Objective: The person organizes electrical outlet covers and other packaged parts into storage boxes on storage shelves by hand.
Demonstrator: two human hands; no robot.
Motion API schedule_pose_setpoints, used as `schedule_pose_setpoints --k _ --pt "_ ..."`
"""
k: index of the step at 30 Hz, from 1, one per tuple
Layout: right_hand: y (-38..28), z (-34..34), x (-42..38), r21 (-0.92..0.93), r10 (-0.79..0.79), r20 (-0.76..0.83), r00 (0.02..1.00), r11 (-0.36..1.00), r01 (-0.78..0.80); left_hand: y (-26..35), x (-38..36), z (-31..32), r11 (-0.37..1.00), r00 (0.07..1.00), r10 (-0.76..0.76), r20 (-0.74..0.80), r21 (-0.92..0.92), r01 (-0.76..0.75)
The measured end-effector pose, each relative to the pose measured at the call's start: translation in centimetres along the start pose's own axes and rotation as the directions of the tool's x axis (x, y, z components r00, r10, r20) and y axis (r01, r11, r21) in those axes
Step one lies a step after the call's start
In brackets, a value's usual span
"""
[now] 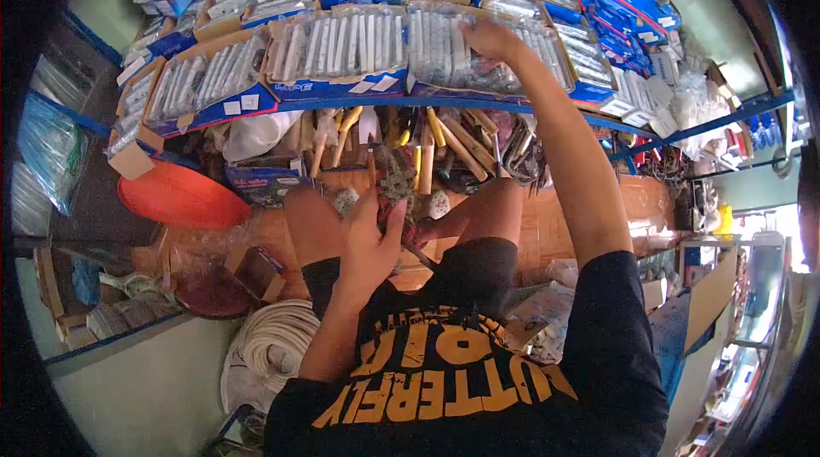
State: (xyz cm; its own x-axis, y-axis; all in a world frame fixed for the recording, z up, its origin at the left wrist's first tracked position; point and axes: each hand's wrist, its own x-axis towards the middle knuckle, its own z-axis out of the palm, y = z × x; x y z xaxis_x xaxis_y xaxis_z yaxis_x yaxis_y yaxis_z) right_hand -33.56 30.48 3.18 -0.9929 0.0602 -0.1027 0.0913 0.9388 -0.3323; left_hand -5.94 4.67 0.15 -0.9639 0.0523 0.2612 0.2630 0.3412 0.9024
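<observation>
Left hand [367, 239] I have below the shelf [342, 103], between the knees; its fingers part-curled, apparently holding a worn, dull item [395, 184], probably kept low to leave the boxes accessible. Item's long axis runs roughly toward the shelf, far end facing it; exact shape unclear. Right hand [493, 40] I have above the shelf, fingers bent down at wrapped packets [436, 47]; cannot tell whether they grip. Packets stand on edge in open boxes [342, 88], likely for easy finger access.
</observation>
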Motion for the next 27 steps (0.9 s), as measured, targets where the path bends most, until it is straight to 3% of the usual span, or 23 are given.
schedule_pose_setpoints --k 2,4,6,7,8,10,11,16,18,19,20,21,22,24,26,27 --pt "-0.7 -1.9 -1.2 0.461 0.151 0.248 0.957 0.850 -0.254 0.7 0.0 -0.2 1.000 1.000 -0.002 0.005 -0.006 0.002" --pt "0.4 -3.4 -0.8 0.471 0.129 0.287 0.949 0.844 -0.257 0.7 -0.1 -0.4 1.000 1.000 -0.015 0.005 -0.008 0.015" --pt "1.2 -5.1 -0.9 0.092 -0.060 -0.023 0.998 0.994 0.062 0.4 -0.3 -0.7 0.998 0.997 -0.064 0.035 -0.015 0.065" --pt "1.5 -4.8 -0.3 -0.297 -0.089 -0.238 0.967 0.955 0.015 0.6 -0.5 -0.8 0.998 0.997 -0.068 0.035 -0.011 0.069" --pt "1.8 -4.2 -0.3 -0.294 -0.089 -0.238 0.967 0.956 0.016 0.8 -0.5 -0.9 0.998 0.998 -0.064 0.023 0.025 0.064" --pt "1.3 -4.1 -1.1 -0.501 -0.073 -0.204 0.976 0.864 -0.040 0.9 -0.5 -1.0 0.997 0.999 -0.053 0.010 0.061 0.052" --pt "0.8 -4.6 -2.1 -0.508 -0.042 -0.061 0.997 0.862 0.005 0.8 -0.6 -1.1 0.998 0.999 -0.052 0.009 0.029 0.052" --pt "3.4 -2.9 0.5 -0.463 0.007 -0.073 0.997 0.886 -0.040 1.2 -0.8 -1.5 0.996 0.997 -0.073 0.010 0.047 0.073" --pt "6.9 -2.7 2.6 -0.485 -0.319 -0.097 0.943 0.842 0.235 1.7 -0.8 -1.9 0.990 0.988 -0.138 0.063 0.043 0.135" --pt "2.5 -6.7 -3.1 -0.515 -0.382 -0.087 0.920 0.808 0.287 1.6 -0.8 -1.9 0.990 0.988 -0.138 0.062 0.043 0.136" --pt "2.2 -8.1 -4.4 -0.517 -0.381 -0.086 0.920 0.807 0.286 1.2 -0.8 -1.9 0.993 0.991 -0.121 0.055 -0.001 0.121" --pt "2.6 -9.1 -5.3 -0.002 -0.202 -0.115 0.973 0.979 0.203 1.1 -0.9 -1.9 0.993 0.993 -0.104 0.051 -0.044 0.107" --pt "2.2 -10.1 -6.6 0.509 -0.029 -0.049 0.998 0.859 0.050 1.2 -0.8 -1.7 0.993 0.993 -0.102 0.053 -0.049 0.105" --pt "1.3 -11.1 -10.7 0.785 0.000 -0.253 0.967 0.585 0.206 1.4 -0.5 -1.5 0.967 0.974 -0.224 -0.037 -0.134 0.217" --pt "1.2 -10.5 -13.6 0.892 0.039 -0.331 0.943 0.338 0.299 1.2 -0.4 -1.4 0.955 0.971 -0.240 0.007 -0.177 0.237" --pt "1.2 -9.4 -15.5 0.877 0.008 -0.335 0.942 0.367 0.309 2.1 0.2 -1.3 0.947 0.971 -0.239 0.003 -0.221 0.234"
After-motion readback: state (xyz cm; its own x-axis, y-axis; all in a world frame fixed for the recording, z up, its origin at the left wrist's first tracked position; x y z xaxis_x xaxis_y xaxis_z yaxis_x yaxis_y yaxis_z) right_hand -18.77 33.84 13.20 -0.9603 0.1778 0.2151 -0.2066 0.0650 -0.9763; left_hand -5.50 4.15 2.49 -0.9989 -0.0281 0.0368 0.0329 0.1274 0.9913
